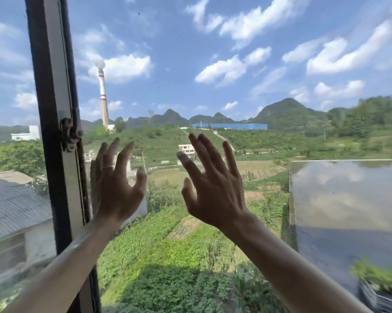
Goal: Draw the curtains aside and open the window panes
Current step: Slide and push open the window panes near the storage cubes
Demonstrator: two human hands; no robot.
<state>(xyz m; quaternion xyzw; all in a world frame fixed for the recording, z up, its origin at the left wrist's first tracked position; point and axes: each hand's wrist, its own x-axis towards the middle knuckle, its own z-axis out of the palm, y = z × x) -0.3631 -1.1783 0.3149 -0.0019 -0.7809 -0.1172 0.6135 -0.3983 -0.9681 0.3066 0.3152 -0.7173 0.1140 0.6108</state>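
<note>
Hands occupy the centre of the frame, both raised with palms facing away from me toward the glass. I read the left hand (117,184) as released: fingers spread and slightly curled, a ring (107,167) on one finger, nothing grasped. The right hand (209,184) is likewise released, fingers fanned upward, empty. I cannot tell whether either palm is touching the window pane (235,53), which fills the centre and right of the frame. A dark vertical window frame (55,123) runs from the top left down to the bottom left, with a metal latch (69,134) at mid-height, just left of the left hand. A second pane (12,86) lies at the far left, beyond that frame. Through the glass I see a striped chimney (103,98) in the upper left, green hills across the middle, and a flooded flat roof (348,195) at the right.
</note>
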